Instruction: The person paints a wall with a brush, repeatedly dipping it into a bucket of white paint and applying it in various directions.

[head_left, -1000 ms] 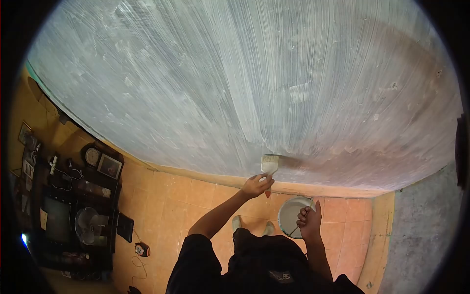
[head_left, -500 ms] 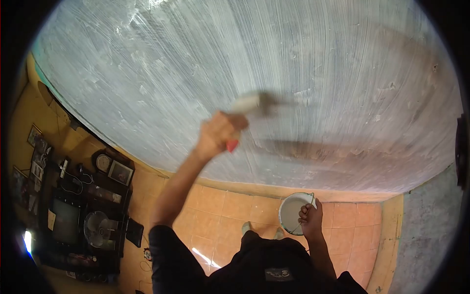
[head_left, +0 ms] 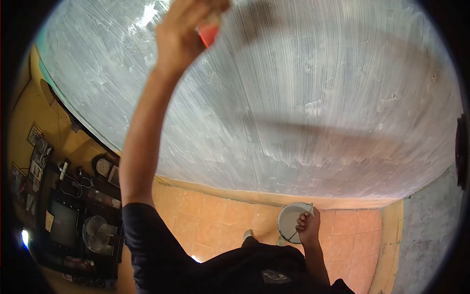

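the right hand [head_left: 308, 227] clutches the handle [head_left: 311, 208] of a bucket [head_left: 280, 220] holding pale liquid [head_left: 290, 218], near the floor [head_left: 215, 210]'s wall-side edge; the left hand [head_left: 181, 36] grips a brush [head_left: 209, 35].

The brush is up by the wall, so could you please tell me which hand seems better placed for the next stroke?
Left, I would say: the left hand holds the brush high against the wall, while the right hand grips the handle of the bucket, lower down.

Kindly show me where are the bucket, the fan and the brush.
Bucket [head_left: 280, 221]: head view, left part of rim.
Fan [head_left: 97, 234]: head view, middle of round front.
Brush [head_left: 209, 34]: head view, red end of handle.
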`<state>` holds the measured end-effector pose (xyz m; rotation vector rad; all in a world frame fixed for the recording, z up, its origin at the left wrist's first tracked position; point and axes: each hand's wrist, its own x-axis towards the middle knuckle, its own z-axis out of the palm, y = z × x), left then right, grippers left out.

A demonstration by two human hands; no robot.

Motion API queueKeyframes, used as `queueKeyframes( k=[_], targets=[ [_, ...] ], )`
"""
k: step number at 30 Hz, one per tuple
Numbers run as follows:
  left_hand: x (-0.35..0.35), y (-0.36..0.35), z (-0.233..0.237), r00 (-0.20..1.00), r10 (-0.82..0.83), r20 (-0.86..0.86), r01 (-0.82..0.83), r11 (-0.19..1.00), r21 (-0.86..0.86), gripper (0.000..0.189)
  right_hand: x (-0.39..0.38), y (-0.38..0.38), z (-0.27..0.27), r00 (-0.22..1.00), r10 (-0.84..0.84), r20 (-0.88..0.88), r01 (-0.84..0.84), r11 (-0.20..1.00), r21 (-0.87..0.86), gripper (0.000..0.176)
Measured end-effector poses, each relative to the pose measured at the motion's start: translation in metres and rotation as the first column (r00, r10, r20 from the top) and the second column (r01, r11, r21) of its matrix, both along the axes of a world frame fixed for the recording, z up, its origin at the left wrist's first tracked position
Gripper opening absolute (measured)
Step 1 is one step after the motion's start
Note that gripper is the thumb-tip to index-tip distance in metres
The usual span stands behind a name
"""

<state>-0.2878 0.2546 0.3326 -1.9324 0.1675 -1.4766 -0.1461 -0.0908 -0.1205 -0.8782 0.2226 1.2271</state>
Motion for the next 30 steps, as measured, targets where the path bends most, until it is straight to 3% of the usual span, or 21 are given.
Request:
queueKeyframes(
  k=[2, 3, 5, 6, 8, 12, 18, 23, 25, 30],
  targets=[
    [0.001, -0.006, -0.052, 0.998, -0.001, -0.071, -0.002, 0.999, -0.045, 0.028, -0.002, -0.002, -0.002, 1.000, -0.005, 0.007, 0.005, 1.000, 0.000, 0.036],
    [0.001, 0.009, -0.082, 0.993, 0.058, -0.106, -0.046, 0.992, 0.117, 0.033, -0.003, -0.003, -0.002, 1.000, -0.007, 0.016, 0.007, 1.000, -0.003, 0.036],
    [-0.004, 0.011, -0.167, 0.959, 0.197, -0.203, -0.192, 0.980, 0.047, 0.029, -0.003, -0.003, 0.000, 1.000, -0.012, 0.016, 0.013, 0.999, -0.030, 0.036],
    [-0.007, 0.008, -0.207, 0.949, 0.177, -0.259, -0.181, 0.983, 0.008, 0.028, -0.003, -0.003, 0.001, 1.000, -0.009, 0.016, 0.010, 0.998, -0.055, 0.036],
    [-0.002, -0.007, -0.275, 0.982, 0.053, -0.182, -0.049, 0.999, 0.023, 0.029, -0.002, -0.002, 0.001, 0.999, -0.009, 0.033, 0.011, 0.997, -0.072, 0.036],
    [-0.011, -0.030, -0.404, 0.941, 0.040, -0.335, -0.100, 0.981, -0.164, 0.034, 0.002, -0.005, 0.002, 1.000, -0.015, 0.027, 0.017, 0.996, -0.091, 0.036],
    [-0.019, -0.061, -0.530, 0.894, -0.094, -0.437, -0.094, 0.916, -0.389, 0.039, 0.002, -0.005, 0.015, 0.997, -0.012, 0.076, 0.025, 0.984, -0.175, 0.038],
    [-0.022, -0.078, -0.578, 0.848, -0.261, -0.461, -0.076, 0.801, -0.594, 0.039, 0.004, -0.013, 0.009, 0.998, -0.006, 0.064, 0.016, 0.987, -0.162, 0.037],
    [-0.019, -0.076, -0.571, 0.829, -0.278, -0.485, -0.167, 0.704, -0.690, 0.040, 0.005, -0.014, 0.010, 0.998, -0.003, 0.066, 0.013, 0.989, -0.149, 0.035],
    [-0.005, -0.064, -0.498, 0.855, -0.260, -0.448, -0.172, 0.673, -0.719, 0.037, 0.007, -0.016, 0.007, 1.000, 0.003, 0.031, 0.002, 0.989, -0.151, 0.036]
  ],
)
